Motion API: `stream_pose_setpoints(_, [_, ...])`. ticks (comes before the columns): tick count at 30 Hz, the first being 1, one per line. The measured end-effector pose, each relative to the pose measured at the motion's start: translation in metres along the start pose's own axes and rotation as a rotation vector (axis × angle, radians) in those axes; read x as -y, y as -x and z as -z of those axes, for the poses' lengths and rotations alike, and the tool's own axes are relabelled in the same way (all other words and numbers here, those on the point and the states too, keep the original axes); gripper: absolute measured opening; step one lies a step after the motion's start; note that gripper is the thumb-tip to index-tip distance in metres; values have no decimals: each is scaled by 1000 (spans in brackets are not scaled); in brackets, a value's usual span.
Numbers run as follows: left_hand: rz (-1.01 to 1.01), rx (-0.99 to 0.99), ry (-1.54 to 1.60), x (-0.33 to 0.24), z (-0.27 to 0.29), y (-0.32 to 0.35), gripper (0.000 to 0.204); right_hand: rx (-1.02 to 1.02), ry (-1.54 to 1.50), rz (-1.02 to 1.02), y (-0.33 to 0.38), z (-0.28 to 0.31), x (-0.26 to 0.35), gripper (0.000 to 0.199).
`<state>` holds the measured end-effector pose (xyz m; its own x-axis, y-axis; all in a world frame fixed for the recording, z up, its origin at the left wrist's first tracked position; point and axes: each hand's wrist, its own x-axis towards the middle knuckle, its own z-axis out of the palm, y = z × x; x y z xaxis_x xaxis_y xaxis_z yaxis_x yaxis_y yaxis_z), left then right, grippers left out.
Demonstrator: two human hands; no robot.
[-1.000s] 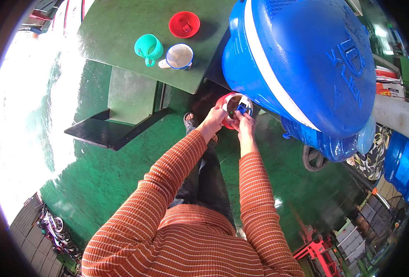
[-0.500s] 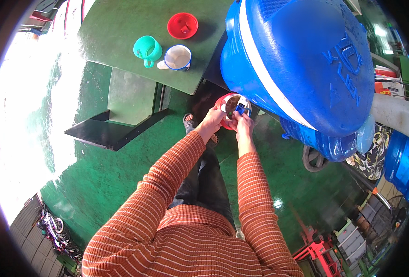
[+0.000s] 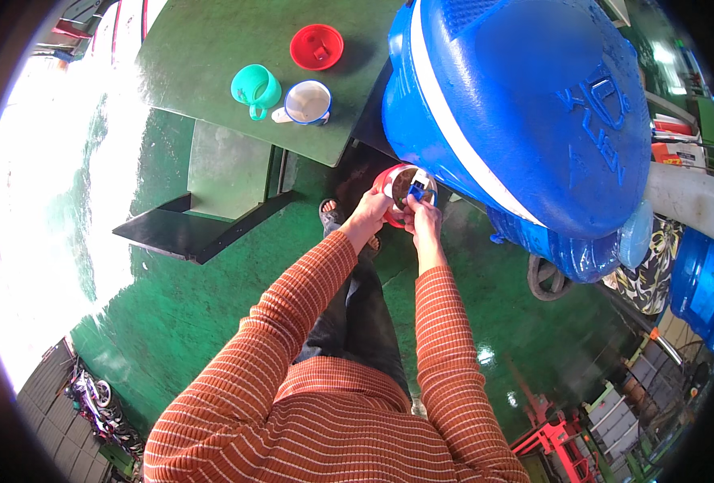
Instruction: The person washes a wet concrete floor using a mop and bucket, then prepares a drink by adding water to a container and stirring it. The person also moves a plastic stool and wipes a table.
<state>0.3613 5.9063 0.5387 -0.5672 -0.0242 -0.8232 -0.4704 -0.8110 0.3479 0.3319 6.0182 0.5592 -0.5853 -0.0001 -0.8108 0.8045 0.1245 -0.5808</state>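
My left hand [image 3: 370, 211] is closed on the side of a round red-and-white container [image 3: 384, 176], holding it beneath the front of a big blue water cooler [image 3: 461, 173]. The inside of the container looks brownish; I cannot make out its contents. At the cooler's base is a small blue tap [image 3: 418, 191] with a white part, over the container's mouth. My right hand [image 3: 424, 220] has its fingers closed on this tap, and its lower fingers are near the container's edge.
On the green table [image 3: 212, 64] stand a teal mug [image 3: 256, 87], a white mug with a blue rim [image 3: 308, 103] and a red bowl [image 3: 316, 47]. A dark-edged stand [image 3: 204, 225] is under the table. Another blue vessel [image 3: 542, 241] sits right of the cooler.
The fingers of my right hand have shifted slightly at the tap. The container stays in my left hand in nearly the same place. The view has moved a little.
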Motion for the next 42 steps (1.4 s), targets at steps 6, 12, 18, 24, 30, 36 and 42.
stream_pose_setpoints(6, [-26, 35, 24, -1, -2, 3, 57, 148, -220, -161, -14, 10, 8, 22])
stream_pose_setpoints(12, [-33, 107, 36, 8, 7, -14, 56, 313, -457, -217, -12, 14, 36, 32])
stream_pose_setpoints(18, [-19, 98, 23, 7, 9, -14, 53, 306, -395, -157, 15, 59, 20, 34])
stream_pose_setpoints(24, [-43, 134, 35, -2, 1, 0, 56, 150, -348, -190, 32, 113, -45, 29])
stream_pose_setpoints(30, [-29, 58, 65, -5, -5, 9, 50, 104, -268, -280, 58, 115, -96, 25])
stream_pose_setpoints(36, [-19, 3, 45, 14, 12, -6, 54, 137, -56, -227, 78, 100, -101, 23])
stream_pose_setpoints(42, [-16, 13, 63, 32, 41, 17, 52, 106, 575, 372, 80, 83, -78, 16])
